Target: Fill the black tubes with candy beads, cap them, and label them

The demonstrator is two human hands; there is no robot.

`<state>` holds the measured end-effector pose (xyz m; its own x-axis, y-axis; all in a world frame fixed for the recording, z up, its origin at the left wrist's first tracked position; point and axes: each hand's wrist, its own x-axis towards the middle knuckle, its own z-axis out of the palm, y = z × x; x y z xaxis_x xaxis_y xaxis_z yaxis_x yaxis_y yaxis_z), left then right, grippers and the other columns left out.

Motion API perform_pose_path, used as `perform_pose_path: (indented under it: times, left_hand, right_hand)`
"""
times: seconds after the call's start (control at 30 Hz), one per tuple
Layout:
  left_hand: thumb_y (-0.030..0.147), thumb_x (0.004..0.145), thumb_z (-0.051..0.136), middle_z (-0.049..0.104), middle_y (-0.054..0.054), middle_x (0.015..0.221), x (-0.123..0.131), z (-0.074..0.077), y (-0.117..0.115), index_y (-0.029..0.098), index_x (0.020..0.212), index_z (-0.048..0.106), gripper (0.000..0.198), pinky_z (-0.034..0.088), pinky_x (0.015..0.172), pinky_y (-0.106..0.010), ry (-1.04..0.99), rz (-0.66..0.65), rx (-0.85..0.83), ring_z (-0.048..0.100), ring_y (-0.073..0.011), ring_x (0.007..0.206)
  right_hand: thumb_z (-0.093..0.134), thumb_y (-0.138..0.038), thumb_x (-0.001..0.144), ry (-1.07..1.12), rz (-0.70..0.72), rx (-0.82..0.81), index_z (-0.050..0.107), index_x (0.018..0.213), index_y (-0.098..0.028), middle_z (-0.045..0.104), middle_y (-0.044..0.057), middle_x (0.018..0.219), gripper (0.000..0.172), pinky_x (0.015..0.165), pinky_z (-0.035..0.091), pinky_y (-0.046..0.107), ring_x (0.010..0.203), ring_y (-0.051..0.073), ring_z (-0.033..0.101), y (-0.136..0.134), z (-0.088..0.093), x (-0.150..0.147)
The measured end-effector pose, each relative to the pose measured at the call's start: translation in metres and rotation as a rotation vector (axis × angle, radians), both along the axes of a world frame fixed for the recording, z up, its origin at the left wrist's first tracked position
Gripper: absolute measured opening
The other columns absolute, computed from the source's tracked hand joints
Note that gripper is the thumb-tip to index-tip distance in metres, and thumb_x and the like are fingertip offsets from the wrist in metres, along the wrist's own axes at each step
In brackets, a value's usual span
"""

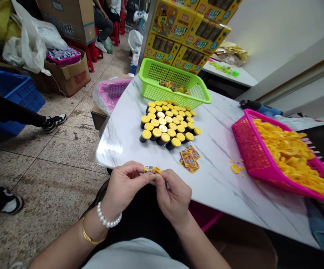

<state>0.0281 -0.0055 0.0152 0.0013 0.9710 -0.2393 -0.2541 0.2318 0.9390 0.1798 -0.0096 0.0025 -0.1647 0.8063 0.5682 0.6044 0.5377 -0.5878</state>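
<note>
Both my hands meet over my lap, in front of the table's near edge. Pinched between the fingertips of my left hand [128, 183] and my right hand [174, 194] is a small printed yellow label [152, 170]. It looks curved or rolled, and my fingers cover part of it. A small pile of similar printed labels [189, 158] lies on the table just beyond my right hand. Behind the pile stand many black containers with yellow lids [163, 128], upright and packed close together.
A green basket [176, 73] with small items stands behind the containers, before stacked yellow boxes [177, 37]. At right, a pink basket [243, 149] holds yellow pieces on the marble-patterned table [218, 172]. A person's shoe [54, 122] and a blue crate [30, 91] are left.
</note>
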Motion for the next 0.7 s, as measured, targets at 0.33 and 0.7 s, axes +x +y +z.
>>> perform_pose_path:
  times: [0.33, 0.7]
  left_hand:
    - [0.025, 0.074, 0.077, 0.067, -0.004, 0.072, -0.002, -0.008, -0.011, 0.016, 0.055, 0.064, 0.024, 0.049, 0.065, -0.024, 0.283, 0.089, 0.257, 0.061, -0.0125, 0.068]
    - [0.028, 0.069, 0.079, 0.067, -0.004, 0.068, -0.007, -0.008, -0.009, 0.015, 0.055, 0.063, 0.024, 0.05, 0.062, -0.025, 0.272, 0.076, 0.18, 0.061, -0.0131, 0.063]
  right_hand:
    - [0.065, -0.041, 0.084, -0.505, -0.612, -0.063, 0.053, 0.068, -0.019, 0.06, 0.002, 0.076, 0.03, 0.056, 0.026, 0.028, 0.063, 0.014, 0.048, 0.073, 0.002, 0.032]
    - [0.065, -0.039, 0.081, -0.433, -0.65, -0.066, 0.048, 0.073, -0.021, 0.057, 0.002, 0.075, 0.026, 0.059, 0.031, 0.03, 0.066, 0.017, 0.05, 0.084, 0.0, 0.027]
